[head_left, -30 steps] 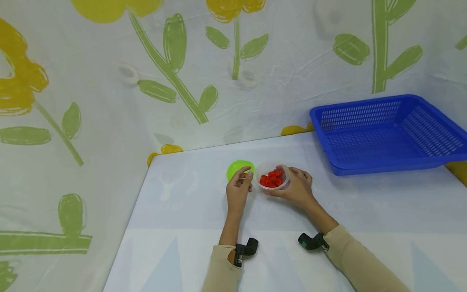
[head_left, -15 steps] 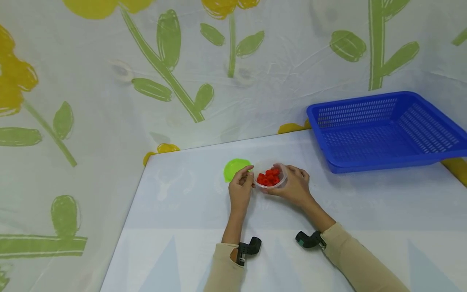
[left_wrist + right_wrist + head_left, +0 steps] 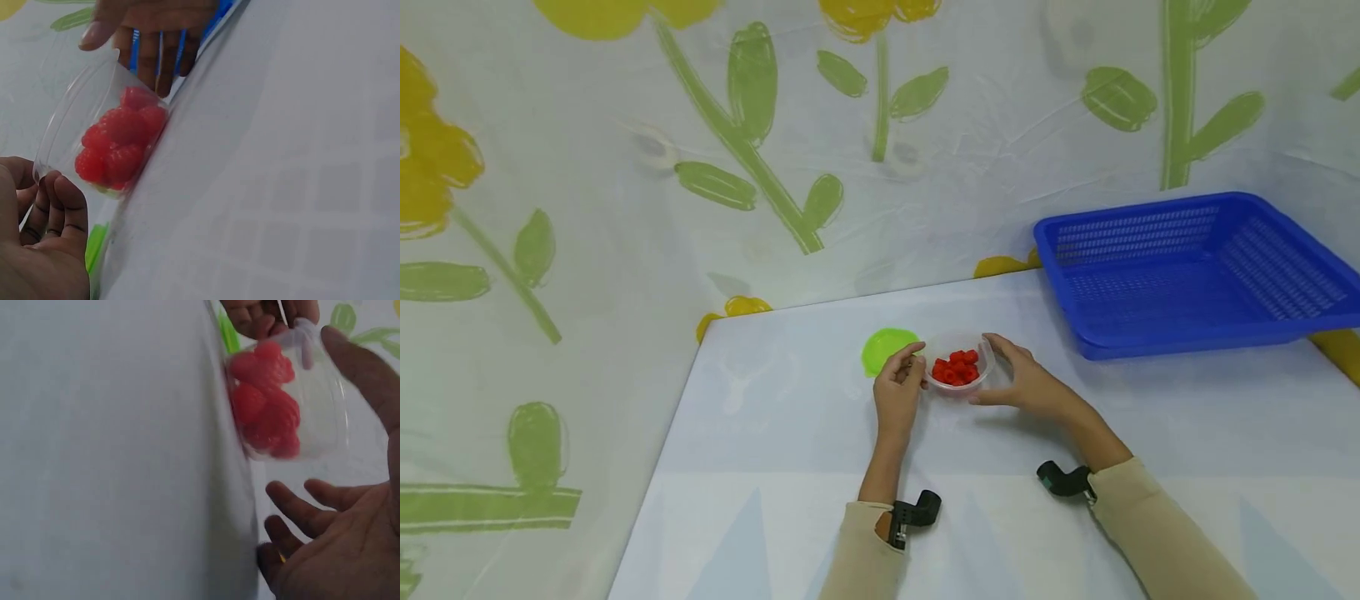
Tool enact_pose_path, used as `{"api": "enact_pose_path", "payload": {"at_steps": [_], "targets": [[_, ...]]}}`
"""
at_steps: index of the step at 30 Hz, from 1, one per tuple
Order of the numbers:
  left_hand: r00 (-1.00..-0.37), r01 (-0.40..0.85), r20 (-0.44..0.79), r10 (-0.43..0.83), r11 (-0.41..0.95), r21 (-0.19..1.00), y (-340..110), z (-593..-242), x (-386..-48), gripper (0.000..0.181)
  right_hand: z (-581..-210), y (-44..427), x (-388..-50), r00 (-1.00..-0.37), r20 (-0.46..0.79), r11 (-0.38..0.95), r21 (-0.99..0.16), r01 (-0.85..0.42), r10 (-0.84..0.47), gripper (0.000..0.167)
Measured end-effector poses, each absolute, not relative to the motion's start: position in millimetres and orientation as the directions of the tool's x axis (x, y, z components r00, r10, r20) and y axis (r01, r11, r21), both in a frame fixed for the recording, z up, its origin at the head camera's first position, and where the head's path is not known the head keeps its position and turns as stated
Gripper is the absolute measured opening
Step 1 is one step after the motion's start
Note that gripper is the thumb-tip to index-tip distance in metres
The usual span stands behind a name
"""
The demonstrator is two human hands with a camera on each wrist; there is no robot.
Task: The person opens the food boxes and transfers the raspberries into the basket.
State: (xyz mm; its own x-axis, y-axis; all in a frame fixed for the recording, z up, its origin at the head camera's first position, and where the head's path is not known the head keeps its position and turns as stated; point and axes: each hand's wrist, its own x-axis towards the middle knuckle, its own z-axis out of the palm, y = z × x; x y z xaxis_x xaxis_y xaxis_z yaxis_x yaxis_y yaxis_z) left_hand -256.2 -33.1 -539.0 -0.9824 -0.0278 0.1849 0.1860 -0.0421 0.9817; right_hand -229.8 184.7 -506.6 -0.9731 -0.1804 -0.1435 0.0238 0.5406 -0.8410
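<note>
A clear round tub (image 3: pixel 955 341), just right of and below centre in the head view, stands upright, mouth facing up, red berries (image 3: pixel 957 369) piled inside; the left hand (image 3: pixel 898 394) pinches its rim, the right hand (image 3: pixel 1032 386) has fingers spread about its right side; green disc (image 3: pixel 886 348) left, blue basket (image 3: pixel 1180 342) upper right

A makeshift, screened-off work corner is being shown; whether it is being housed in a home, a lab or a studio is not being revealed. The space is being closed in by creased white sheeting (image 3: pixel 625 358), which is being brightened by large printed yellow flowers (image 3: pixel 437 158) and green stems (image 3: pixel 733 136). Against this backdrop a white table (image 3: pixel 760 450) is being used, its surface being marked with pale blue triangles. A recording set-up is being indicated by black cameras (image 3: pixel 925 507) being worn at both wrists.
</note>
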Motion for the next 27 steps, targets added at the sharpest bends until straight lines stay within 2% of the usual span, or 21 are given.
{"api": "enact_pose_path", "payload": {"at_steps": [3, 6, 10, 13, 19, 27], "targets": [[-0.985, 0.175, 0.173, -0.024, -0.057, 0.983, -30.4, -538.4, -255.3, 0.022, -497.0, 194.7, -227.3, -0.975, -0.09, 0.532, -0.846, -0.034, -0.205, 0.097], [-0.983, 0.181, 0.18, -0.022, -0.067, 0.981, -28.2, -537.5, -254.6, 0.022, -492.4, 198.0, -227.0, -0.981, 0.024, 0.536, -0.834, -0.127, -0.194, 0.076], [-0.982, 0.186, 0.185, -0.03, -0.065, 0.98, -27.2, -536.2, -253.7, 0.022, -490.4, 192.7, -229.3, -0.963, 0.18, 0.566, -0.78, -0.265, -0.203, 0.052], [-0.983, 0.184, 0.182, -0.035, -0.059, 0.981, -27.7, -536.5, -253.8, 0.022, -488.8, 186.6, -233.6, -0.94, 0.242, 0.624, -0.704, -0.34, -0.24, 0.04], [-0.981, 0.192, 0.19, -0.041, -0.057, 0.98, -28.6, -537.5, -254.2, 0.022, -481.3, 177.6, -243.5, -0.925, 0.228, 0.734, -0.562, -0.38, -0.304, 0.027], [-0.977, 0.209, 0.208, -0.041, -0.036, 0.977, -33.0, -536.0, -254.8, 0.021, -472.5, 165.9, -253.2, -0.923, 0.172, 0.79, -0.478, -0.384, -0.345, 0.019]]}}
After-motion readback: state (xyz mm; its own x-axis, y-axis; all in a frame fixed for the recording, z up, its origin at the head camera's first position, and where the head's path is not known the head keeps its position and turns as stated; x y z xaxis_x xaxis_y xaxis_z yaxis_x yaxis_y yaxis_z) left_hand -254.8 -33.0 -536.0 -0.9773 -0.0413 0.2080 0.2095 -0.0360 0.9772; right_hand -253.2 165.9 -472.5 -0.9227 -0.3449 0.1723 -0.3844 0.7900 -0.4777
